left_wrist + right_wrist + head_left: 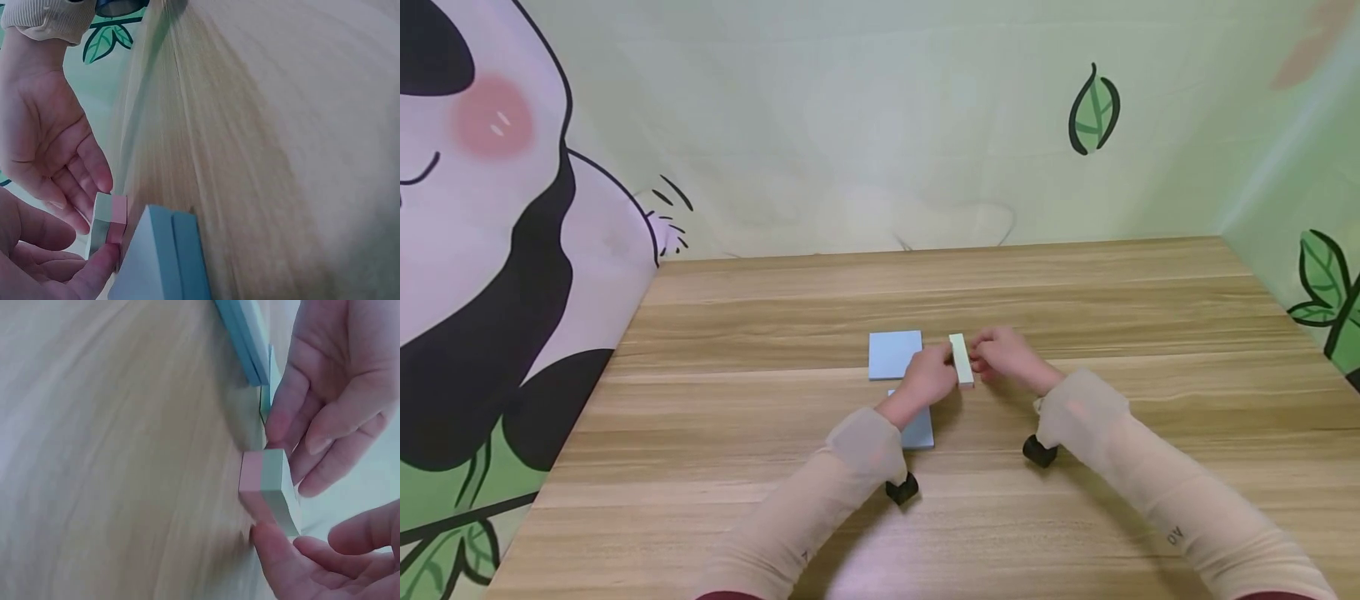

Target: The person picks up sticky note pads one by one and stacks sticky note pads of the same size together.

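Observation:
A narrow pale green sticky-note pad [962,360] lies on an equally narrow pink pad [251,471], their edges lined up, on the wooden table. At its left side is my left hand [931,375], fingertips against the stack. My right hand [1009,357] faces it from the other side; in the right wrist view one fingertip meets the pink layer. Fingers on both hands are loosely bent, not wrapped round the stack. A square blue pad [891,354] lies just left, and a second blue pad [919,429], two layers thick, is partly hidden beneath my left wrist.
The wood-grain table [760,308] stretches out on all sides. Behind it hangs a pale green backdrop [850,125] printed with a panda and leaves. Black wrist cameras [902,488] hang under both sleeves, close over the tabletop.

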Available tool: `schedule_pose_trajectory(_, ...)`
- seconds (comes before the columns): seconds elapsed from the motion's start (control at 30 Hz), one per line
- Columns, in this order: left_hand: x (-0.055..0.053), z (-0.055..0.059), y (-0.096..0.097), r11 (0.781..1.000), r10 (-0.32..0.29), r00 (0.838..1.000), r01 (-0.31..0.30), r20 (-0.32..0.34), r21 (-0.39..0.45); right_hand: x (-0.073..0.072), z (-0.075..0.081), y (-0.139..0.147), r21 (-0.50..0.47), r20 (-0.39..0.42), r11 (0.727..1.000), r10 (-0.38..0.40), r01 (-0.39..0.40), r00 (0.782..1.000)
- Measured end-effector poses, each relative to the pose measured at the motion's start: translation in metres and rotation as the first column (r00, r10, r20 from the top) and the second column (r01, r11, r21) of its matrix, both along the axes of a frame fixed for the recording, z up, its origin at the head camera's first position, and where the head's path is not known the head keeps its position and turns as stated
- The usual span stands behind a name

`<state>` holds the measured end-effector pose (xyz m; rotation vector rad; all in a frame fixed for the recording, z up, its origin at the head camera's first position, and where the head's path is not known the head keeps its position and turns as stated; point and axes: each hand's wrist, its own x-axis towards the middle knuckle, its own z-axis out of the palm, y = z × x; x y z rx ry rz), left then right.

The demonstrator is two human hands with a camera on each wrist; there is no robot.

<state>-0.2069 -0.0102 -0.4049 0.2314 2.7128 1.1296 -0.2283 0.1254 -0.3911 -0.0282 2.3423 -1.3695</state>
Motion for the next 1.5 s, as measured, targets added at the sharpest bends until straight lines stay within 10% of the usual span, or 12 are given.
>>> schedule_pose_trajectory(1.03,0.0,0.001,-0.001,1.0,-0.022,1.0,0.022,0.016,-0.007,0.005,0.001,-0.008,-0.005,-0.016,1.0,0.018,-0.018,1.0)
schedule_pose_trajectory(1.5,0.017,0.009,-0.004,0.996,-0.08,0.995,0.077,0.063,0.053,0.015,0.009,-0.006,0.015,0.065,0.998,0.056,-0.057,0.996)
